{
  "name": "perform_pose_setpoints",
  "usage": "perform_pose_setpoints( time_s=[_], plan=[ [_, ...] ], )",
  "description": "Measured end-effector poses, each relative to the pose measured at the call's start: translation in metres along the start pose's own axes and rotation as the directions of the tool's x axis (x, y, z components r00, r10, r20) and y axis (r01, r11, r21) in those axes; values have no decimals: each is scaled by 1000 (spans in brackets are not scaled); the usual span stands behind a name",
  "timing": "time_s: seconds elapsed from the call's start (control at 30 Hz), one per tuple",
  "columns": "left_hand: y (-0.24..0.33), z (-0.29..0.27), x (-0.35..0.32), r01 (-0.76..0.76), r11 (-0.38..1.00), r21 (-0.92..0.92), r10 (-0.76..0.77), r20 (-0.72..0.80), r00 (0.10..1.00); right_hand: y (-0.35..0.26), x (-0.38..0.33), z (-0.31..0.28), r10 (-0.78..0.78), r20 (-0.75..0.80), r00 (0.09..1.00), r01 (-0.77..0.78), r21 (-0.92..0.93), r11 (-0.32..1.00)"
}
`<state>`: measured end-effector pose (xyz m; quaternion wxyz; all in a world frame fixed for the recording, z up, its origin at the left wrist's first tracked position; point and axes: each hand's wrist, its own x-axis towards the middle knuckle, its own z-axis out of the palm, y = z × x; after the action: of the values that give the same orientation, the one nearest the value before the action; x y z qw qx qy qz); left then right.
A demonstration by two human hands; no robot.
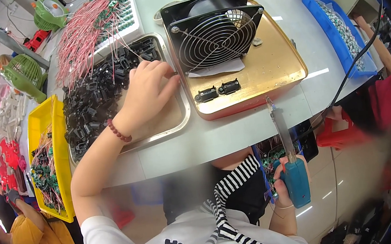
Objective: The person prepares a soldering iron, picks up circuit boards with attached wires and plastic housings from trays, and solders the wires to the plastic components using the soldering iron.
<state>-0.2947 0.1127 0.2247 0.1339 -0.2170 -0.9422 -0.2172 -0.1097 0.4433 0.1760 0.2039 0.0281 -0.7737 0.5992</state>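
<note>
My left hand (149,92), with a dark red bead bracelet at the wrist, is over a metal tray (185,108) heaped with small black plastic housings (88,103). Its fingers are curled and their tips hidden; a thin wire runs down toward them. My right hand (281,187) is wrapped round the teal handle of a soldering gun (296,182), whose metal tip points up at the front edge of a gold tin lid (273,76). Two black housings (218,90) lie side by side on that lid, apart from both hands.
A black fan with a wire guard (219,41) stands on the lid. Red-and-white wires with green boards (91,27) fill a white tray behind. A yellow bin (62,153) is left, a blue bin (311,10) right. A black cable (358,55) crosses the right side. Other people are nearby.
</note>
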Motion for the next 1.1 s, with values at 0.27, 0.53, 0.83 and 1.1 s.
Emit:
perform_pose_setpoints(
  time_s=[0.27, 0.53, 0.83, 1.1],
  plan=[
    [-3, -10, 7, 309, 621, -720, -256, 186, 949, 4, 4, 2, -53, 9, 999, 53, -6, 999],
    [13, -41, 17, 341, 769, -541, -115, 408, 906, -5, 6, 8, 9, -11, 1000, -8, 48, 999],
    [41, -36, 5, 439, 391, -809, -51, 458, 888, -9, 7, 14, 48, 43, 998, -53, 102, 993],
    [36, -20, -7, 252, 447, -858, -32, 267, 963, -12, 7, 23, 32, 148, 988, -43, 75, 996]
  ],
)
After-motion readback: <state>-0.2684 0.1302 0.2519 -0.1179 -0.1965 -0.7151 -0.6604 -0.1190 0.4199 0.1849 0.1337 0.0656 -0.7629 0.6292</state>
